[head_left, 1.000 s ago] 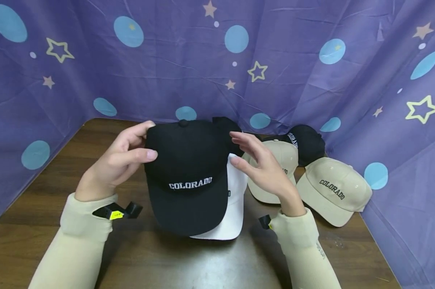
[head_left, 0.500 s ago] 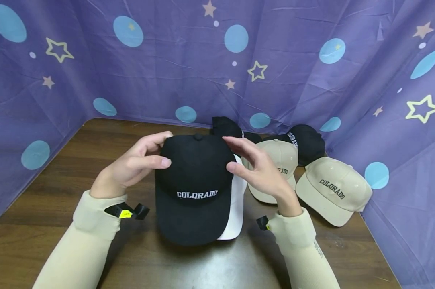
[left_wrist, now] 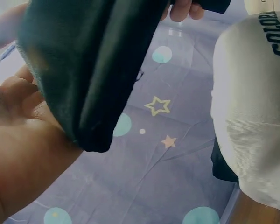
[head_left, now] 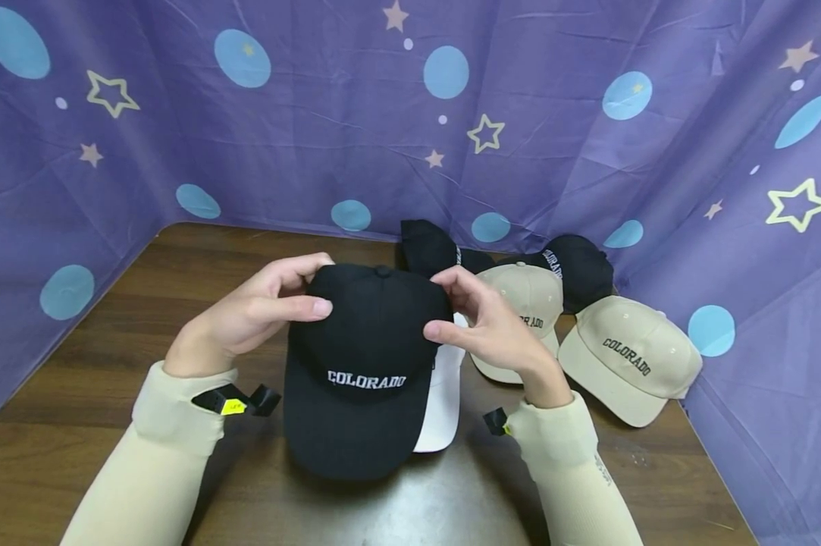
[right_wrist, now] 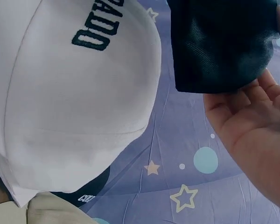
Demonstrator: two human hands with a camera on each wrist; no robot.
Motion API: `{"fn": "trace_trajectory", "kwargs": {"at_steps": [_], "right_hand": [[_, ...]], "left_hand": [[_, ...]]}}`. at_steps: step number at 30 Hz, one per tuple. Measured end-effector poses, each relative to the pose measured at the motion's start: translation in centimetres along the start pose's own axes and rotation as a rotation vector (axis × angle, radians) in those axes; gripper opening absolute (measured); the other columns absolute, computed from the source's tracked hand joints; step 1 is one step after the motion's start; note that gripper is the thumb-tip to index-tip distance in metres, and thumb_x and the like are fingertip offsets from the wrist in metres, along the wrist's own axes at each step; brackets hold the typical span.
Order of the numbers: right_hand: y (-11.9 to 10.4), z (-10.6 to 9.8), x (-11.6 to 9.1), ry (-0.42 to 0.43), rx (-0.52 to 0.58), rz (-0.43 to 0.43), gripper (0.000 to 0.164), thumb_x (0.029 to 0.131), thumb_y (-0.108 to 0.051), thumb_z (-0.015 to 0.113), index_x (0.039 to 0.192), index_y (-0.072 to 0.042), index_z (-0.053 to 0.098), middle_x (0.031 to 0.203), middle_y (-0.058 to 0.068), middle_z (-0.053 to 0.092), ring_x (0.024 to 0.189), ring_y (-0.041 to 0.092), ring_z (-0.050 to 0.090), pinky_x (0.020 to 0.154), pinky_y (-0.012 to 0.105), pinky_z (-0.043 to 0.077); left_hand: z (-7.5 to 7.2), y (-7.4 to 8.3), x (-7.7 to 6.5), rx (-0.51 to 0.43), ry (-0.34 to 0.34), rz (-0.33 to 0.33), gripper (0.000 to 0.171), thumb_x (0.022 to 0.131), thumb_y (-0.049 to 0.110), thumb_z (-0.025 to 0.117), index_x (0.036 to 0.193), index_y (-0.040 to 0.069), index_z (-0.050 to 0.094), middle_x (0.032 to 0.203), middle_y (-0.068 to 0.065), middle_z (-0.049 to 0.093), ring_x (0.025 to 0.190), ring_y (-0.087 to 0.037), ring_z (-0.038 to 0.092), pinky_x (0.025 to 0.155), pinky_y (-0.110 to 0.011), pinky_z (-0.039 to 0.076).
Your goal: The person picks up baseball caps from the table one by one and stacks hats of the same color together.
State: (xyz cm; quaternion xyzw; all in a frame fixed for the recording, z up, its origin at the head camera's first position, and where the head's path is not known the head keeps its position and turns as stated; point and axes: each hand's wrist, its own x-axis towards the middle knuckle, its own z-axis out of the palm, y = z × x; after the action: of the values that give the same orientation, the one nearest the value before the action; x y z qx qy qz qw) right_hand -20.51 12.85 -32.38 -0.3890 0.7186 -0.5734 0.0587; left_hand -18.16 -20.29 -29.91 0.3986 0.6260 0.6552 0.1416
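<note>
A black baseball cap [head_left: 365, 326] with white COLORADO lettering is held between both hands, brim toward me. My left hand [head_left: 253, 311] grips its left side, thumb on the front and fingers behind. On the right side, my right hand [head_left: 495, 326] pinches the crown between thumb and fingers. Partly hidden behind and below it is a white cap [head_left: 444, 402]. In the left wrist view the black cap [left_wrist: 88, 70] hangs from the hand, apart from the white cap [left_wrist: 252, 93]. The right wrist view has the white cap [right_wrist: 84, 93] beside the raised black cap [right_wrist: 219, 46].
Two beige caps [head_left: 631, 356] [head_left: 519, 296] lie to the right on the wooden table [head_left: 62, 455]. Behind them are black caps [head_left: 577, 273] [head_left: 427, 246] near the back. A purple patterned curtain [head_left: 301, 136] encloses the table's back and sides.
The black cap has come toward me and lower, over the white cap. My left hand moved right with it, and my right hand's straight fingers have bent onto its right side.
</note>
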Motion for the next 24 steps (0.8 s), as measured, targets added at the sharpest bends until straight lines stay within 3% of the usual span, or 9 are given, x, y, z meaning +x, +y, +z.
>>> {"fn": "trace_trajectory", "kwargs": {"at_steps": [5, 11, 15, 19, 24], "right_hand": [[-0.3, 0.5, 0.0, -0.010, 0.038, -0.006, 0.041, 0.094, -0.013, 0.083, 0.126, -0.001, 0.059, 0.105, 0.014, 0.068, 0.094, 0.028, 0.067, 0.084, 0.033, 0.057], [-1.7, 1.2, 1.7, -0.013, -0.068, -0.002, 0.035, 0.096, -0.014, 0.081, 0.125, -0.009, 0.062, 0.105, 0.008, 0.071, 0.093, 0.023, 0.070, 0.087, 0.034, 0.057], [-2.9, 1.9, 4.1, -0.019, -0.132, 0.011, 0.035, 0.096, -0.013, 0.080, 0.126, -0.011, 0.063, 0.105, 0.003, 0.074, 0.093, 0.019, 0.072, 0.089, 0.035, 0.057], [-3.5, 2.7, 6.9, -0.028, -0.224, 0.034, 0.036, 0.097, -0.022, 0.081, 0.127, -0.014, 0.063, 0.106, -0.003, 0.075, 0.095, 0.013, 0.071, 0.091, 0.033, 0.055], [-3.9, 4.2, 10.0, -0.044, -0.342, 0.124, 0.047, 0.097, -0.039, 0.080, 0.134, -0.017, 0.062, 0.126, -0.005, 0.070, 0.115, 0.009, 0.064, 0.102, 0.030, 0.050]], "left_hand": [[-0.2, 0.9, -0.8, 0.064, 0.047, -0.101, 0.020, 0.101, -0.006, 0.056, 0.120, 0.000, 0.060, 0.102, -0.011, 0.067, 0.098, -0.026, 0.068, 0.085, -0.037, 0.058], [-2.0, 2.1, -1.9, 0.134, 0.072, -0.134, 0.024, 0.102, -0.009, 0.056, 0.124, -0.002, 0.060, 0.106, -0.012, 0.068, 0.100, -0.024, 0.070, 0.086, -0.036, 0.059], [-4.2, 3.5, -2.7, 0.162, 0.104, -0.146, 0.025, 0.103, -0.010, 0.054, 0.126, -0.002, 0.060, 0.106, -0.011, 0.070, 0.099, -0.023, 0.070, 0.087, -0.034, 0.057], [-6.8, 4.6, -3.7, 0.190, 0.148, -0.200, 0.026, 0.105, -0.008, 0.052, 0.129, -0.002, 0.060, 0.107, -0.010, 0.071, 0.099, -0.024, 0.069, 0.088, -0.034, 0.055], [-10.6, 5.0, -5.4, 0.217, 0.183, -0.297, 0.030, 0.107, -0.007, 0.047, 0.134, -0.001, 0.058, 0.112, -0.008, 0.071, 0.101, -0.023, 0.068, 0.085, -0.034, 0.056]]}}
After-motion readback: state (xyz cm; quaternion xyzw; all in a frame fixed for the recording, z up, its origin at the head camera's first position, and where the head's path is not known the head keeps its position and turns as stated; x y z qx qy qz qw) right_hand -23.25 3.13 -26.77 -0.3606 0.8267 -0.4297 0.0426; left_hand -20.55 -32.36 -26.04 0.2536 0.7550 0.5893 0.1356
